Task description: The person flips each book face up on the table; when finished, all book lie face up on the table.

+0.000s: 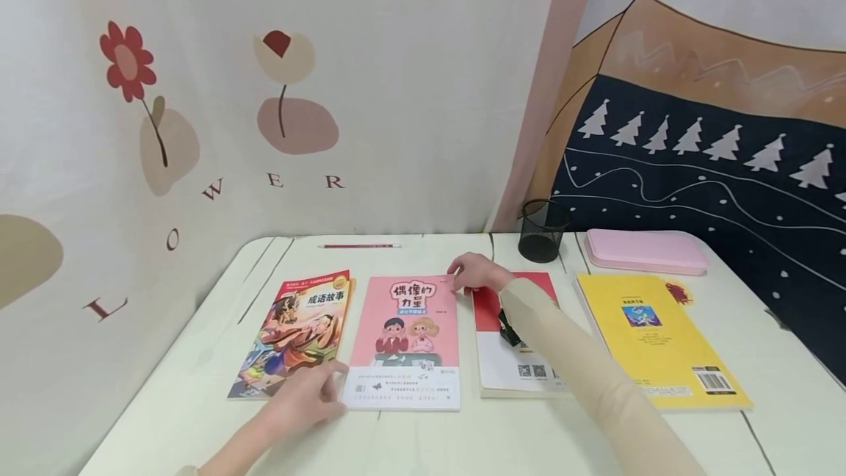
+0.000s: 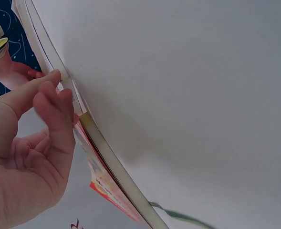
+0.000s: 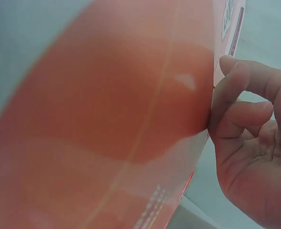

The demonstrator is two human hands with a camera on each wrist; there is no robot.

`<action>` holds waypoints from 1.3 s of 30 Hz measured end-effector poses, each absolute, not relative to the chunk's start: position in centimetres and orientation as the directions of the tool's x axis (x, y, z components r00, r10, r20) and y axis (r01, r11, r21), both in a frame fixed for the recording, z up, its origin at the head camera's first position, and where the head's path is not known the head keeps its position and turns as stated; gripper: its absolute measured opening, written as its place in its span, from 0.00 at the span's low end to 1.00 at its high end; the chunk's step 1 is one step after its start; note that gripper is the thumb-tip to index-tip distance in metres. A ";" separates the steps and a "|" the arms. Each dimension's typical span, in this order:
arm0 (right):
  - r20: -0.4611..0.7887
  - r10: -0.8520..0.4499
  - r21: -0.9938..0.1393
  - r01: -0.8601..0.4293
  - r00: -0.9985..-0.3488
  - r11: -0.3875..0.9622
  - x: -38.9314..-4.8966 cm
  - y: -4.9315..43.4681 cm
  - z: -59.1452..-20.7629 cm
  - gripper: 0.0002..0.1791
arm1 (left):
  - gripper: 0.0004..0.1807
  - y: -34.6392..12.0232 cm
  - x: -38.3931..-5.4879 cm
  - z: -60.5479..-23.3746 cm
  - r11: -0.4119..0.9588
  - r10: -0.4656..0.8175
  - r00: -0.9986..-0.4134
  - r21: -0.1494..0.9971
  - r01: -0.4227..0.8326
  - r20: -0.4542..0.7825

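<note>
A pink book [image 1: 410, 322] with two cartoon children on its cover lies flat on the table. My left hand [image 1: 304, 395] touches its lower left corner, thumb near the bottom edge; in the left wrist view the hand's [image 2: 40, 129] fingertips meet the book's edge. At the upper right corner, fingertips of my right hand [image 1: 477, 272] rest against the pink book. The right wrist view shows that hand [image 3: 254, 114] with bent fingers beside a red-and-white book [image 3: 107, 95]. Left of the pink book lies a colourful storybook [image 1: 300, 344], close to my left fingers.
The red-and-white book [image 1: 522, 380] lies partly under my right forearm. Farther right is a yellow book [image 1: 661, 358]. Along the back stand a black mesh pen holder [image 1: 542, 237] and a pink pencil case [image 1: 648, 250]. A red pencil [image 1: 360, 246] lies at the back left.
</note>
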State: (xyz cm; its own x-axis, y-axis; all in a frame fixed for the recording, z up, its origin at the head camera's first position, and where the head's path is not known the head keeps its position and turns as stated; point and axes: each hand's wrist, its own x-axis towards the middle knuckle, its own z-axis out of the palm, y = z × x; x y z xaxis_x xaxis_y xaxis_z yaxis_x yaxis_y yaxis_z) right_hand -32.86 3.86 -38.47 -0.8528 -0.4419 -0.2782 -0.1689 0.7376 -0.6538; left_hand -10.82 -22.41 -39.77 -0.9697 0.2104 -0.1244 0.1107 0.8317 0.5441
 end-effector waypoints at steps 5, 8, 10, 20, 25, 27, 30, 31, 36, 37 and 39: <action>-0.278 -0.425 -0.649 -0.158 -0.861 0.744 -32.8 3.2 -38.3 0.19 | 0.24 -22.2 -10.8 -39.7 0.855 0.205 -0.974 0.502 0.131 -0.095; -0.279 -0.413 -0.643 -0.151 -0.867 0.751 -32.8 3.0 -38.3 0.19 | 0.24 -22.1 -10.9 -39.6 0.865 0.183 -0.979 0.487 0.117 -0.090; -0.279 -0.406 -0.646 -0.143 -0.870 0.750 -32.8 2.9 -38.4 0.20 | 0.24 -22.0 -11.0 -39.6 0.875 0.159 -0.983 0.475 0.096 -0.094; -0.277 -0.415 -0.675 -0.132 -0.866 0.726 -32.9 3.3 -38.5 0.25 | 0.25 -21.6 -11.3 -39.2 0.891 0.107 -0.989 0.451 0.048 -0.104; -0.233 -0.446 -0.647 -0.204 -0.864 0.735 -32.0 3.9 -37.5 0.25 | 0.25 -21.6 -11.5 -38.3 0.863 0.100 -0.991 0.504 0.040 -0.092; -0.205 -0.449 -0.611 -0.245 -0.869 0.753 -31.6 4.3 -36.8 0.25 | 0.25 -21.4 -11.7 -37.9 0.848 0.103 -0.993 0.528 0.055 -0.062; -0.165 -0.457 -0.559 -0.299 -0.874 0.774 -31.2 5.3 -36.0 0.24 | 0.26 -21.1 -12.0 -37.4 0.827 0.128 -0.992 0.552 0.103 -0.007; -0.154 -0.466 -0.544 -0.318 -0.871 0.776 -31.0 5.7 -35.8 0.24 | 0.26 -20.9 -12.1 -37.3 0.819 0.140 -0.990 0.561 0.120 0.008; -0.125 -0.502 -0.525 -0.373 -0.856 0.765 -30.5 8.1 -35.4 0.23 | 0.24 -19.8 -12.4 -37.1 0.767 0.240 -0.968 0.598 0.232 0.068; -0.123 -0.502 -0.529 -0.371 -0.856 0.763 -30.4 8.6 -35.4 0.23 | 0.23 -19.5 -12.5 -37.1 0.754 0.263 -0.961 0.604 0.256 0.079; -0.121 -0.504 -0.536 -0.371 -0.855 0.758 -30.0 9.5 -35.4 0.23 | 0.21 -18.9 -12.6 -37.1 0.739 0.301 -0.948 0.604 0.298 0.100</action>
